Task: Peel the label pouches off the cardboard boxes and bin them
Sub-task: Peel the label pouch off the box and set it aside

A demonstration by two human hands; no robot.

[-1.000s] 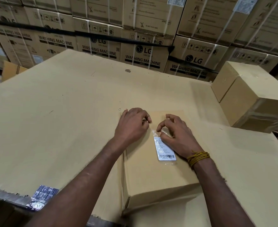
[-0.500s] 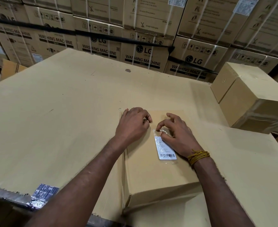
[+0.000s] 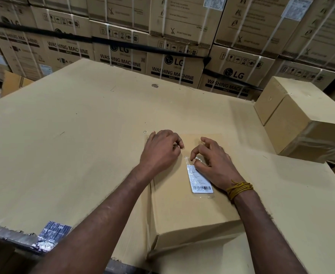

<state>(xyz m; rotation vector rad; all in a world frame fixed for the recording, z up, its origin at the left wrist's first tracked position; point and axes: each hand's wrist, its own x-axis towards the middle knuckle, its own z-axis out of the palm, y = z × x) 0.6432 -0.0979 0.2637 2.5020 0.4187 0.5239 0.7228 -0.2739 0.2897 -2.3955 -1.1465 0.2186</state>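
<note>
— Looking at the middle of the frame, what do you see?

— A small cardboard box (image 3: 190, 206) lies flat on a big cardboard sheet (image 3: 64, 147). A clear label pouch (image 3: 200, 179) is stuck on top of the box, right of its middle.

— What is the right hand (image 3: 216, 165) doing?

— Its thumb and first finger pinch the top end of the pouch, which looks crinkled there. A yellow string (image 3: 239, 189) goes round that wrist.

— And the left hand (image 3: 160, 151)?

— It rests on the box's upper left part, fingers curled, holding nothing.

— Anything else?

— Another box (image 3: 304, 119) sits at the right edge. Washing machine boxes (image 3: 170, 62) fill the top.
</note>
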